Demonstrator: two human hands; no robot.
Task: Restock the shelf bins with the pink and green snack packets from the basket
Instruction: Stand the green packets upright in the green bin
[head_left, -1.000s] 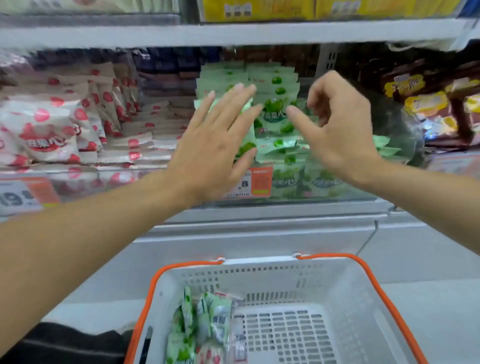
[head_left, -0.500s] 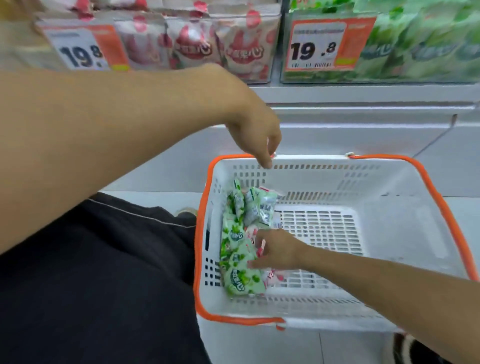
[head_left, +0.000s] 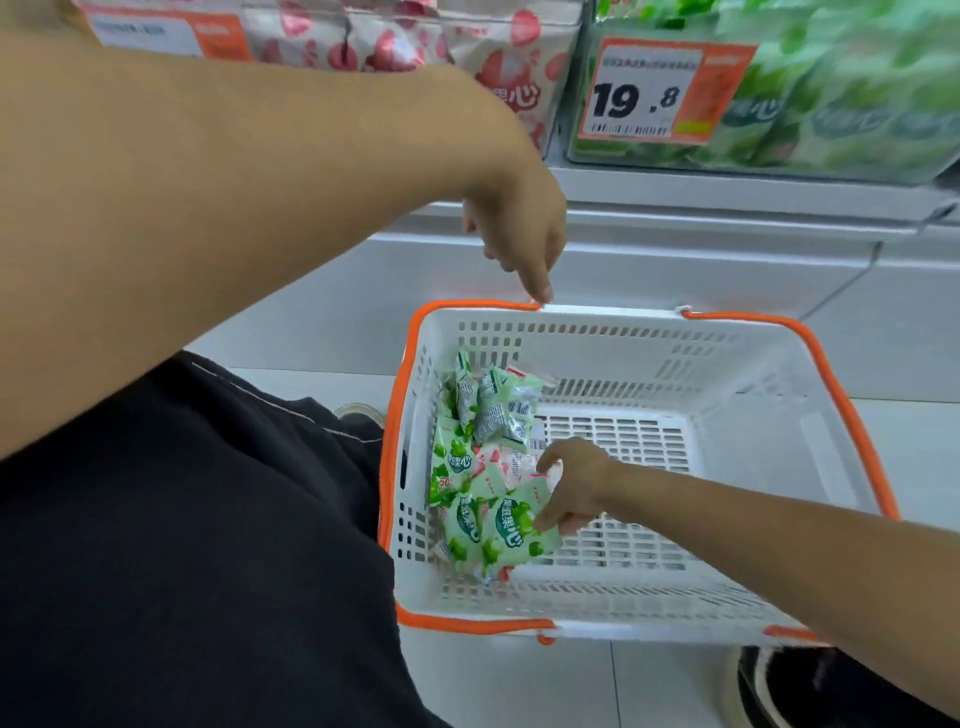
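Down in the white basket (head_left: 727, 467) with the orange rim, green snack packets (head_left: 498, 525) and a few pink ones (head_left: 498, 462) lie heaped against its left wall, some standing on edge toward the far corner. The person's right hand (head_left: 569, 488) reaches into the pile, its grip curled and pinching the edge of the nearest green packet, thumb (head_left: 548, 460) raised above the pink packets. The left hand (head_left: 519, 234) hangs above the basket's far rim, fingers loosely drooping and holding nothing, one fingertip (head_left: 543, 293) at or just over the orange trim. The basket sits on a pale tiled floor (head_left: 649, 686) beside the person's black-clad leg (head_left: 208, 545). Behind it rises the grey shelf base, and above that clear bins hold pink packets (head_left: 498, 78) on the left and green packets (head_left: 831, 104) on the right, a price tag (head_left: 660, 91) reading 19.8 fixed to the green bin's front.
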